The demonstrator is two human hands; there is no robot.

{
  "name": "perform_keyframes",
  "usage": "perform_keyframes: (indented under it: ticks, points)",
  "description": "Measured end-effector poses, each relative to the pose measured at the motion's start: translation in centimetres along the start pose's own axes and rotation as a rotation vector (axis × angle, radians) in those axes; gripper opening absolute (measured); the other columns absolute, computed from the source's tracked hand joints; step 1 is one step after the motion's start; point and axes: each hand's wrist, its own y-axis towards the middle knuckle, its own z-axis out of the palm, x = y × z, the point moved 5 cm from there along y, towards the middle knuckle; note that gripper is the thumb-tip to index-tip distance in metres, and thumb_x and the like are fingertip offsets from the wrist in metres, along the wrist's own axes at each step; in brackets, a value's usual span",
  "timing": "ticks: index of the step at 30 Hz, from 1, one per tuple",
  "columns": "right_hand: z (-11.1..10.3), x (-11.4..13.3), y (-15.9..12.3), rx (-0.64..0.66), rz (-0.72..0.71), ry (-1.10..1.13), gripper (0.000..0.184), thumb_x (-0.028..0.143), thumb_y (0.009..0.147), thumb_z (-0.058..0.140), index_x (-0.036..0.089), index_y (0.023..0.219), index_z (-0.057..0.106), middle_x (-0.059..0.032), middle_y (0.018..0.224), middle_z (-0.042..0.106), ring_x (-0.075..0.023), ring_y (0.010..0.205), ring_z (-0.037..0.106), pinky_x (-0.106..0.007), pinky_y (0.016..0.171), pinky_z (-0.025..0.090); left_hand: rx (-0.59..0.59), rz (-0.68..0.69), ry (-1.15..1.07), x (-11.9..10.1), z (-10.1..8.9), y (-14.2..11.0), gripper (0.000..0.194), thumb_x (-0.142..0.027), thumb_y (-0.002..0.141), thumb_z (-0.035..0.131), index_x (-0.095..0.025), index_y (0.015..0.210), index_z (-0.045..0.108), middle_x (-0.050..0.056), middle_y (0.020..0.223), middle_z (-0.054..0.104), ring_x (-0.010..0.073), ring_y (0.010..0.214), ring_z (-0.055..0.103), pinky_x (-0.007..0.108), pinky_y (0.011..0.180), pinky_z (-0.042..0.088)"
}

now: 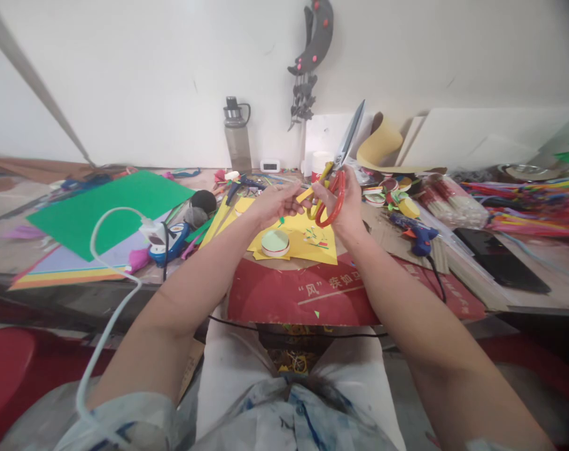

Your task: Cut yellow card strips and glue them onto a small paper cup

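A: Scissors (347, 144) where, and looking how?
B: Above the yellow paper (325, 253), gripped in the right hand (353, 203). Long silver blades aimed up and away, with a bright red loop low down.

A: And at the left hand (277, 203)?
B: Apparently pinching a narrow yellow strip (305, 195), bright and plain, between the two hands. Hard to tell from the yellow near the handles.

A: Underneath?
B: On the paper, a round disc (275, 242), pale green on top, red and white around the rim. Just beside it, tiny green snippets (315, 237). Below, red cardboard (266, 297) with lettering.

A: Anything in the way?
B: Across part of that lettering, the right forearm (392, 294). To the left, a white cable (81, 391), looped near a green sheet (110, 210) and over the left sleeve (143, 410). To the right, a blue glue gun (423, 239), then a dark phone (501, 258).
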Motion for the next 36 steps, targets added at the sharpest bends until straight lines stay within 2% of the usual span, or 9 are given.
perform_keyframes:
  ticks: [7,13,17,21,27,36]
  points:
    - [0.3,-0.3,0.1,0.035,0.035,0.071,0.045,0.049,0.096,0.063,0.029,0.132,0.044,-0.008,0.104,0.063,-0.0263,0.093,0.07,-0.046,0.08,0.064,0.005,0.051,0.078,-0.5,-0.5,0.0,0.029,-0.04,0.092,0.077,-0.012,0.086,0.074,0.007,0.073,0.076,0.0108,0.058,0.07,0.021,0.054,0.044]
    - [0.3,-0.1,0.1,0.054,0.112,0.121,0.052,0.047,0.093,0.068,0.03,0.135,0.043,-0.0093,0.106,0.065,-0.03,0.099,0.07,-0.049,0.083,0.063,0.04,0.138,0.177,-0.7,-0.5,0.0,0.022,-0.035,0.085,0.084,-0.015,0.088,0.079,0.008,0.08,0.078,0.0109,0.064,0.07,0.021,0.055,0.043]
    - [0.1,0.5,-0.1,0.06,0.092,0.104,0.049,0.05,0.093,0.069,0.029,0.131,0.046,-0.0099,0.105,0.066,-0.0296,0.1,0.069,-0.048,0.083,0.062,0.032,0.194,0.239,-1.0,-0.3,-0.1,0.018,-0.03,0.082,0.085,-0.014,0.084,0.078,0.009,0.079,0.077,0.0112,0.065,0.07,0.022,0.056,0.043]
    - [0.1,0.6,-0.1,0.066,0.059,0.091,0.048,0.057,0.091,0.069,0.029,0.125,0.049,-0.008,0.102,0.065,-0.0278,0.098,0.067,-0.047,0.084,0.061,0.03,0.173,0.286,-1.1,-0.4,-0.1,0.019,-0.031,0.084,0.083,-0.013,0.082,0.076,0.009,0.08,0.077,0.0113,0.065,0.07,0.022,0.056,0.043]
    - [0.3,0.4,-0.1,0.05,0.021,0.157,0.052,0.061,0.083,0.078,0.029,0.114,0.052,-0.0045,0.096,0.064,-0.0256,0.093,0.067,-0.045,0.081,0.061,0.084,0.133,0.344,-1.0,-1.1,-0.1,0.022,-0.036,0.084,0.082,-0.015,0.089,0.076,0.008,0.086,0.079,0.0105,0.07,0.071,0.022,0.063,0.047]
    - [0.3,1.1,-0.2,0.092,0.045,0.094,0.048,0.057,0.089,0.073,0.027,0.122,0.053,-0.0081,0.104,0.068,-0.0288,0.101,0.07,-0.049,0.086,0.063,0.118,0.149,0.335,-0.8,-1.1,0.0,0.021,-0.036,0.083,0.081,-0.016,0.09,0.077,0.008,0.088,0.078,0.0112,0.074,0.072,0.022,0.064,0.048]
